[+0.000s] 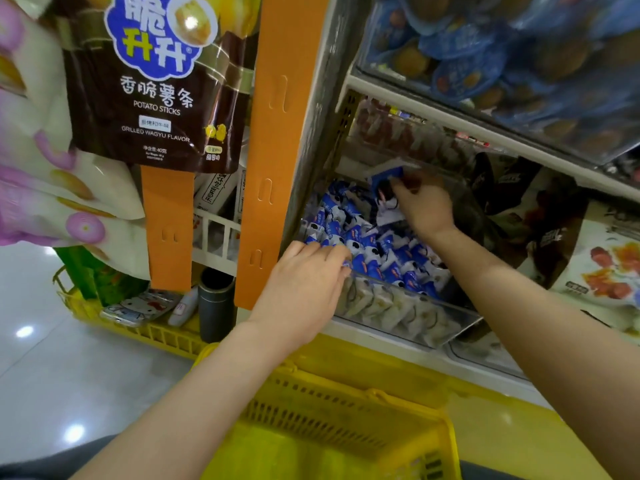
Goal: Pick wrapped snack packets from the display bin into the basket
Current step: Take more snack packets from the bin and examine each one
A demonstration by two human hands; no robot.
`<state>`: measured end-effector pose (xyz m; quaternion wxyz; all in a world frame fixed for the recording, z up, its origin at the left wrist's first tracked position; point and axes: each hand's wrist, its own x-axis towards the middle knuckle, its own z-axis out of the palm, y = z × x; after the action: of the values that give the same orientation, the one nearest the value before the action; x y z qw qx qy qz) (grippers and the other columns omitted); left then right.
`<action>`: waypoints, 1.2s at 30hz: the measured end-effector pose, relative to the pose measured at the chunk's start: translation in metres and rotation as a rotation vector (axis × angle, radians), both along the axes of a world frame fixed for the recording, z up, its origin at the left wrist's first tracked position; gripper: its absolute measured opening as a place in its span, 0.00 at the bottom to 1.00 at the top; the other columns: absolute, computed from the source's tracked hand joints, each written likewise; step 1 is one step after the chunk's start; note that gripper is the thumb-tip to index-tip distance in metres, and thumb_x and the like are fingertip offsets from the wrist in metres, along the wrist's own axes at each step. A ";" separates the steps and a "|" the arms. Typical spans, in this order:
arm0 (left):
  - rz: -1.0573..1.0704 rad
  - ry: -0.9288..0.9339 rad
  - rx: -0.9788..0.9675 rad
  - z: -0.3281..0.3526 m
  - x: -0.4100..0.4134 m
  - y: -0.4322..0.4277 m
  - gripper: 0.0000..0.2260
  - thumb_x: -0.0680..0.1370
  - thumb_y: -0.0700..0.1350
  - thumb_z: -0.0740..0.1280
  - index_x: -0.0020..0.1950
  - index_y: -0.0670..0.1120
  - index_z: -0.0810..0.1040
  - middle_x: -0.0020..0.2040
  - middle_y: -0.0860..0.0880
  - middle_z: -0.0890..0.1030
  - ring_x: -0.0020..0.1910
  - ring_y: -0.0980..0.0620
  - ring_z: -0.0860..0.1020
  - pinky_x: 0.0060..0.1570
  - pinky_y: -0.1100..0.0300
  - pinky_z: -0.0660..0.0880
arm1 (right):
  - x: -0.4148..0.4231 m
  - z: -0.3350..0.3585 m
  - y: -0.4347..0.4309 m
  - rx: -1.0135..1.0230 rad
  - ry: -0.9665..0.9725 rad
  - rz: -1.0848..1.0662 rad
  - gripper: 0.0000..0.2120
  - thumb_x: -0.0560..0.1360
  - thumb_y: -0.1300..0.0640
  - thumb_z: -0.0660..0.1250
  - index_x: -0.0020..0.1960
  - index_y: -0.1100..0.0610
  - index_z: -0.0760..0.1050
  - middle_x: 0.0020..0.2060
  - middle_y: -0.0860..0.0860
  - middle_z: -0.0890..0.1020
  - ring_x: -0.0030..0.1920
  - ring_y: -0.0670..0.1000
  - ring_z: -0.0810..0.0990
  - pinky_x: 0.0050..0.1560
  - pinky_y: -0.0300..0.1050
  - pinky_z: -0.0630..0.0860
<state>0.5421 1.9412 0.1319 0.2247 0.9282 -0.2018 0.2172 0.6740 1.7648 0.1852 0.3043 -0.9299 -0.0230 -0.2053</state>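
Snack packets (374,244): blue-and-white, heaped in clear display bin (408,297); head view.
Right hand (426,206): fingers curled round held bunch (386,188), lifted above bin's rear.
Left hand (304,285): fingertips bent onto front-left packets; grip impossible to tell.
Basket (346,410): yellow, just below bin.
Handling note: likely best keeping bunch tight, clearing front wall, releasing low over basket.

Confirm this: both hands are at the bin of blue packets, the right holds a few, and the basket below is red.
The basket is yellow, not red; the head view shows it. The rest stands: left hand and right hand are at the bin of blue packets, the right holding a few.
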 end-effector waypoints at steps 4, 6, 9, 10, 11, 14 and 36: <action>0.012 0.077 -0.335 0.005 -0.014 -0.005 0.14 0.81 0.47 0.57 0.66 0.49 0.68 0.61 0.53 0.73 0.60 0.58 0.68 0.58 0.64 0.63 | -0.053 0.015 0.008 0.291 -0.071 0.107 0.05 0.77 0.55 0.63 0.43 0.54 0.72 0.32 0.44 0.75 0.31 0.36 0.74 0.30 0.24 0.65; 0.014 0.111 -0.548 0.008 -0.024 -0.007 0.13 0.80 0.46 0.57 0.65 0.50 0.68 0.59 0.55 0.72 0.58 0.62 0.69 0.56 0.68 0.65 | -0.087 0.010 0.013 0.413 -0.033 0.201 0.06 0.76 0.57 0.65 0.41 0.51 0.72 0.33 0.44 0.76 0.29 0.33 0.74 0.30 0.25 0.67; -0.015 0.266 -0.924 0.013 -0.039 -0.009 0.08 0.80 0.46 0.59 0.59 0.51 0.70 0.52 0.58 0.74 0.47 0.69 0.74 0.47 0.76 0.70 | -0.133 -0.008 0.018 0.429 0.043 0.308 0.05 0.76 0.57 0.65 0.42 0.51 0.74 0.32 0.44 0.77 0.31 0.35 0.74 0.33 0.28 0.69; -0.035 0.355 -1.024 0.013 -0.044 -0.009 0.06 0.79 0.47 0.59 0.56 0.51 0.71 0.50 0.58 0.76 0.44 0.70 0.75 0.44 0.75 0.72 | -0.146 -0.016 0.018 0.441 0.088 0.330 0.04 0.76 0.57 0.65 0.42 0.52 0.74 0.32 0.45 0.77 0.31 0.36 0.73 0.34 0.30 0.70; -0.055 0.447 -1.109 0.012 -0.048 -0.008 0.05 0.79 0.47 0.60 0.53 0.50 0.72 0.48 0.56 0.78 0.41 0.69 0.77 0.42 0.74 0.74 | -0.158 -0.025 0.019 0.462 0.141 0.349 0.04 0.76 0.57 0.65 0.42 0.55 0.74 0.32 0.46 0.76 0.32 0.38 0.73 0.34 0.31 0.70; -0.018 0.597 -1.179 0.004 -0.063 -0.010 0.05 0.79 0.44 0.61 0.47 0.46 0.76 0.42 0.49 0.81 0.38 0.57 0.80 0.40 0.61 0.78 | -0.183 -0.050 0.025 0.563 0.285 0.388 0.03 0.76 0.59 0.64 0.44 0.58 0.74 0.33 0.47 0.77 0.30 0.37 0.72 0.33 0.30 0.69; 0.036 0.855 -1.159 -0.031 -0.086 -0.019 0.07 0.76 0.45 0.66 0.50 0.43 0.78 0.44 0.49 0.83 0.41 0.58 0.82 0.35 0.67 0.75 | -0.208 -0.078 0.013 0.141 0.015 0.371 0.01 0.74 0.56 0.67 0.44 0.52 0.77 0.37 0.43 0.77 0.39 0.42 0.76 0.37 0.30 0.70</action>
<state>0.4560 1.9218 0.1009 0.7369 0.6667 0.0668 -0.0892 0.4659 1.7776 0.1070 0.4012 -0.8877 -0.1772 -0.1402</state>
